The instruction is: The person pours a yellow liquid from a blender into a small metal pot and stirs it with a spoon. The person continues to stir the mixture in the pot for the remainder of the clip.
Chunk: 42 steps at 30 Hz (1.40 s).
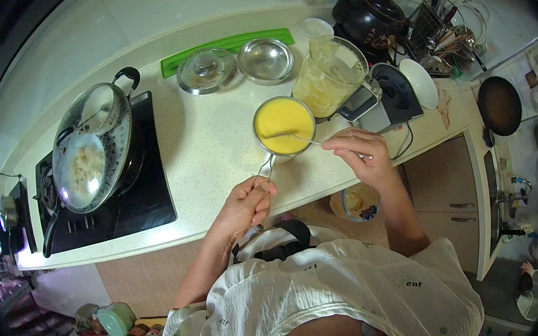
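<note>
My left hand [246,203] is closed on the thin metal handle [265,167] of a small round pot [271,154] of smooth yellow liquid [280,115] on the counter. My right hand [359,155] grips a slim metal utensil [302,139] that reaches into the liquid; its tip is hidden there. Just behind, to the right, stands a tall jug [328,76] smeared pale yellow inside, beside a grey appliance [388,116] with a dark top. A glass-and-steel lid [205,71] and an empty steel bowl [265,60] sit farther back.
A lidded pan [95,166] rests on the black cooktop [155,206] at left. A green strip [173,63], black kettle [368,23], utensil rack [432,33] and white bowl [417,83] line the back. A bucket [351,205] stands below the counter. Another person [534,288] shows at lower right.
</note>
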Tool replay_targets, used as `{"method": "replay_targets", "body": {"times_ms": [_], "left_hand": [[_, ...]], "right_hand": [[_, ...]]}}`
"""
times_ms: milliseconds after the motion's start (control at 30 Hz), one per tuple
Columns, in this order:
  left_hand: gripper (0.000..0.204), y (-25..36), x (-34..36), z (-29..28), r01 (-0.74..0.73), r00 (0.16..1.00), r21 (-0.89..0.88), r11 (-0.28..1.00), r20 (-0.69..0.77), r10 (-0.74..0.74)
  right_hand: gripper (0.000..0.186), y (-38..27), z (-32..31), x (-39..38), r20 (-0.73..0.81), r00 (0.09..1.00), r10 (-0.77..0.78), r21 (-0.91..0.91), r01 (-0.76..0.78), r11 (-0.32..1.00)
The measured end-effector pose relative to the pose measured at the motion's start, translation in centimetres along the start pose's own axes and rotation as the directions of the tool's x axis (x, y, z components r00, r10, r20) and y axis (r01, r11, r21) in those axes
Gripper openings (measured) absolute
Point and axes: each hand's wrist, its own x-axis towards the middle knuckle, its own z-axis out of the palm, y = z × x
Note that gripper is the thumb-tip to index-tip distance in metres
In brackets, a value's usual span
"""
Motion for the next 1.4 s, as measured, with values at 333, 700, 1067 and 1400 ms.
{"method": "replay_targets", "body": {"times_ms": [333, 700, 1067, 1400], "left_hand": [[0.022, -0.1, 0.0, 0.2, -0.013, 1.000, 0.030, 0.999, -0.001, 0.013], [0.021, 0.0, -0.2, 0.2, -0.009, 1.000, 0.014, 1.000, 0.002, 0.009], [0.021, 0.0, -0.2, 0.2, -0.004, 1.000, 0.018, 1.000, 0.000, 0.004], [0.021, -0.2, 0.1, 0.0, -0.021, 1.000, 0.018, 1.000, 0.002, 0.021]], "right_hand": [[0.016, -0.3, -1.0, -0.9, -0.009, 0.998, 0.061, 0.055, -0.061, 0.997], [0.017, 2.5, 0.1, -0.4, -0.194, 0.981, 0.020, 0.032, -0.014, 0.999], [0.015, 3.5, 0.6, -1.6, -0.227, 0.952, 0.205, 0.158, -0.172, 0.972], [0.013, 0.8, 0.1, -2.1, -0.165, 0.952, 0.257, 0.216, -0.219, 0.951]]}}
